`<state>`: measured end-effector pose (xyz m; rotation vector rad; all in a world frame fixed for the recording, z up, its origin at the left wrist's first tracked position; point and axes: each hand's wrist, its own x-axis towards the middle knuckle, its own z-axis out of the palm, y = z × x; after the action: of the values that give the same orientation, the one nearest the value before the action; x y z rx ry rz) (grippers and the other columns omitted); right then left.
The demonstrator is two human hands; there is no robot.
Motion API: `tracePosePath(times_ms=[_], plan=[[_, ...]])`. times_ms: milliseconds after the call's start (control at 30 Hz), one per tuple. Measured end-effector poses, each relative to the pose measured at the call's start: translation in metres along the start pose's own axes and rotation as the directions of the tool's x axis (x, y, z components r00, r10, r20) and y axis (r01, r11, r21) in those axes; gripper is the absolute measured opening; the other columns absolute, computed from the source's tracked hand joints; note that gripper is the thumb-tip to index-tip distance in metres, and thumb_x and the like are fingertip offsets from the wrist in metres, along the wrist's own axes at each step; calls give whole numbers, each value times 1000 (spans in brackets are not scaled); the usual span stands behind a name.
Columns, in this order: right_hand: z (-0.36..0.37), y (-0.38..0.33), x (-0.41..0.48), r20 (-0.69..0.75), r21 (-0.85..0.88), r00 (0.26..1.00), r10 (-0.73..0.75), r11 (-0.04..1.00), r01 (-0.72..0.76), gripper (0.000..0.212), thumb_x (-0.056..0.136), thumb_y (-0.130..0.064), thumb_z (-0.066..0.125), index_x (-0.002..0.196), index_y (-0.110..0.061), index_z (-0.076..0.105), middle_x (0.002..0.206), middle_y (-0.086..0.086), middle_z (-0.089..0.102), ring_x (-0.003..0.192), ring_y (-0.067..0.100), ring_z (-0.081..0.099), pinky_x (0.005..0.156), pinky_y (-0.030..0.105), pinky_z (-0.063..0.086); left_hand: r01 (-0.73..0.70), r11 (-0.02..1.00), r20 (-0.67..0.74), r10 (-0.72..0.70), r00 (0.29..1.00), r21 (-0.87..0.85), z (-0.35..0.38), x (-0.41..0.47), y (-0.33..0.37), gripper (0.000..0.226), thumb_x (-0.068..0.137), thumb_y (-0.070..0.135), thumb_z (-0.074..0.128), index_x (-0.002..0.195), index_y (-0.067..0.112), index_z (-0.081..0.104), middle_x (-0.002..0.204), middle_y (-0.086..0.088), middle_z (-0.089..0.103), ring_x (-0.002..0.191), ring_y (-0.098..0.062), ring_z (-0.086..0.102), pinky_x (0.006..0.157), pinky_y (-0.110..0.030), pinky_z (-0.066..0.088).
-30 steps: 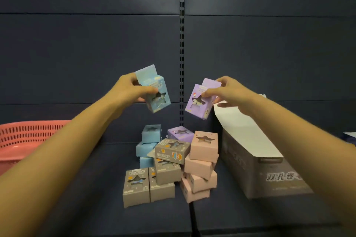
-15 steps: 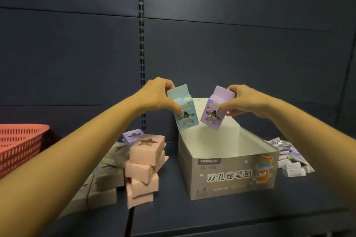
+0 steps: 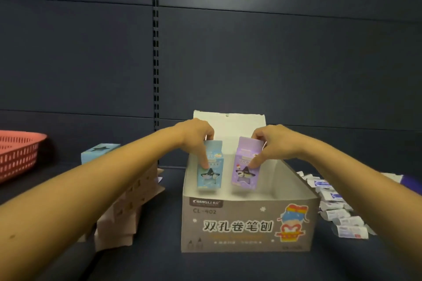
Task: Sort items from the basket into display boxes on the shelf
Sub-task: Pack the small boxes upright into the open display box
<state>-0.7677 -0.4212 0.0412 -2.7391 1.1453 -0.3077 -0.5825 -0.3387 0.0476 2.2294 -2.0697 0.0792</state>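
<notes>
While hand-held, cartons (image 3: 210,181) inside display box (image 3: 246,212)

left hand (image 3: 196,136) holding blue box (image 3: 209,170), right hand (image 3: 275,141) holding purple box (image 3: 246,166), display box (image 3: 249,223)

The bare left forearm (image 3: 102,180) and bare right forearm (image 3: 354,178) reach forward from the lower corners and converge toward the middle, backs of the hands turned up. The left hand (image 3: 196,137) arches over the top of a small pale blue cardboard carton (image 3: 209,177) — one digit runs down its front face, the others curl behind its upper edge, pinching it. The right hand (image 3: 277,143) mirrors that pose on a small lilac cardboard carton (image 3: 244,177) — one digit pressed on the front, the remaining fingers hooked over the top. Both hands sit level, near each other but apart.
</notes>
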Motion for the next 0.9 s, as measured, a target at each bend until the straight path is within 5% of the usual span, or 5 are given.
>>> tracePosePath(times_ms=[300,500,900], plan=[[26,-12,19,73,-72,995,-67,995,72,43,71,-36,80,100,-18,54,99,-1,57,87,17,54,70,22,42,-2,974,156,-33,987,225,14,13,2,51,67,39,79,106,13,59,104,0,62,84,-17,52,68,-29,39],[34,-20,26,57,-98,992,-109,989,115,47,69,-35,82,97,-21,47,99,-2,54,87,18,50,68,23,38,-61,918,111,18,994,392,18,14,0,50,68,42,78,104,16,56,105,0,62,82,-17,49,69,-28,37],[45,-24,33,55,-142,992,-115,982,121,47,69,-36,81,100,-19,49,112,3,61,86,18,49,63,22,38,-63,917,46,48,998,394,19,13,-7,54,71,39,77,112,15,51,115,-1,58,86,-16,45,70,-30,36]])
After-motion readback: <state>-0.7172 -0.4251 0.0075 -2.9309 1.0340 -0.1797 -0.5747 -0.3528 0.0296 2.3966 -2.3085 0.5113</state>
